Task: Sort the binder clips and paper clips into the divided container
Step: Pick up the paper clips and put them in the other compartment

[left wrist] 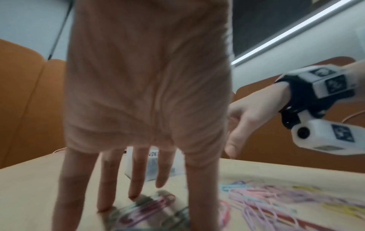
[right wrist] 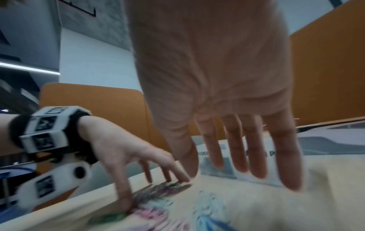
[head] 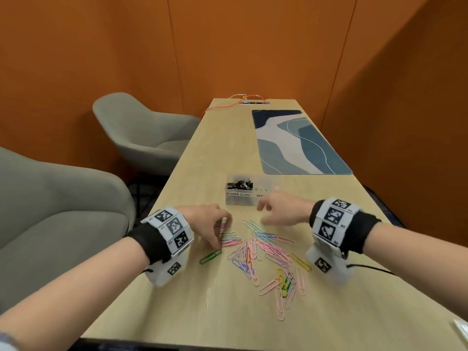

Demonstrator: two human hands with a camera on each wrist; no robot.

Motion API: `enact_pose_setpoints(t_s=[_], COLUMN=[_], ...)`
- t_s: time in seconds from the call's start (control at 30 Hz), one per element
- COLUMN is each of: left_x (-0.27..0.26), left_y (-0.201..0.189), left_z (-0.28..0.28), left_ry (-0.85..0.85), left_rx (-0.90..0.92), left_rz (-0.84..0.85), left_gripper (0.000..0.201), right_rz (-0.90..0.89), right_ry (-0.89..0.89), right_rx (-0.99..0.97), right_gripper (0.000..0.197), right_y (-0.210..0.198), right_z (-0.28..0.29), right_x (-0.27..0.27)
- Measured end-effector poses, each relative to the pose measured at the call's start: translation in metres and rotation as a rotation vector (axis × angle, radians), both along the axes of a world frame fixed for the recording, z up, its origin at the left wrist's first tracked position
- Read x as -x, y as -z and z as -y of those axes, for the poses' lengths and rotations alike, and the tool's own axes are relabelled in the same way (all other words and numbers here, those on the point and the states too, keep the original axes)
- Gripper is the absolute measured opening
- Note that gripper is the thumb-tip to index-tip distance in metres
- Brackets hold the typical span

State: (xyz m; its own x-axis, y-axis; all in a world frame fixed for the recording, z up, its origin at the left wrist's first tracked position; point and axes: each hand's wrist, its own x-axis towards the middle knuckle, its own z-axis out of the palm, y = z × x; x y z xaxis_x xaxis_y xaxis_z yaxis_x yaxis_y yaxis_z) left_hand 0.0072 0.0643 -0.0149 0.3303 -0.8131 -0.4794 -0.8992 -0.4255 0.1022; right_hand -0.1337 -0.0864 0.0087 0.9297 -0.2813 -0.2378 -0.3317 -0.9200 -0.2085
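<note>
A clear divided container (head: 239, 198) stands mid-table. Its left half, labelled BINDER CLIPS, holds black binder clips (head: 240, 184); the right half holds a few paper clips. Several coloured paper clips (head: 268, 249) lie scattered in front of it. My left hand (head: 215, 225) is at the pile's left edge. Its thumb and fingertips pinch a small bunch of clips (left wrist: 150, 206) against the table, with a green clip (head: 210, 256) just beside the thumb. My right hand (head: 276, 211) hovers between the container and the pile, fingers straight (right wrist: 256, 164), holding nothing.
A blue patterned mat (head: 298, 145) lies behind the container on the right. Two grey chairs (head: 152, 133) stand along the table's left side. An orange cable runs to a socket strip (head: 254, 103) at the far end. A white packet (head: 462, 333) sits at the near right corner.
</note>
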Motion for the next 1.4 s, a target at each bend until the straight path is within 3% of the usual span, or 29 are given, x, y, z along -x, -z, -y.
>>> enact_pose_setpoints(t_s=[0.1,0.23,0.4,0.73,0.9,1.07,1.27,1.4], left_x=[0.004,0.004,0.009,0.006,0.006,0.008,0.007,0.004], left_y=[0.007,0.008,0.008,-0.004,-0.030,-0.047,-0.062,-0.071], left_z=[0.008,0.019,0.031,0.034,0.041,0.053,0.071,0.092], left_ry=[0.010,0.030,0.052,-0.020,-0.055,-0.079,-0.163,-0.254], left_rx=[0.118,0.218,0.243,0.218,0.340,0.443,0.536,0.567], left_rz=[0.047,0.115,0.175,-0.093,-0.199,-0.215,-0.228,-0.239], left_gripper=[0.063,0.041,0.018,0.015,0.012,0.017,0.014,0.009], right_rz=[-0.272,-0.111,-0.060,0.104,0.246,0.382,0.270,0.421], right_ry=[-0.042,-0.039,-0.090,0.030,0.203,0.365,0.357,0.364], right_rx=[0.060,0.172,0.288,-0.093,-0.360,-0.343,-0.291,-0.304], right_gripper=[0.056,0.023,0.019,0.016,0.012,0.003,0.029,0.038], right_y=[0.017,0.033,0.032,0.022,-0.001,-0.017,-0.009,-0.012], right_z=[-0.013,-0.021,-0.018,0.017,0.043,0.066,0.067,0.070], right_x=[0.013,0.017,0.012,0.011,0.002,-0.028,-0.045,-0.030])
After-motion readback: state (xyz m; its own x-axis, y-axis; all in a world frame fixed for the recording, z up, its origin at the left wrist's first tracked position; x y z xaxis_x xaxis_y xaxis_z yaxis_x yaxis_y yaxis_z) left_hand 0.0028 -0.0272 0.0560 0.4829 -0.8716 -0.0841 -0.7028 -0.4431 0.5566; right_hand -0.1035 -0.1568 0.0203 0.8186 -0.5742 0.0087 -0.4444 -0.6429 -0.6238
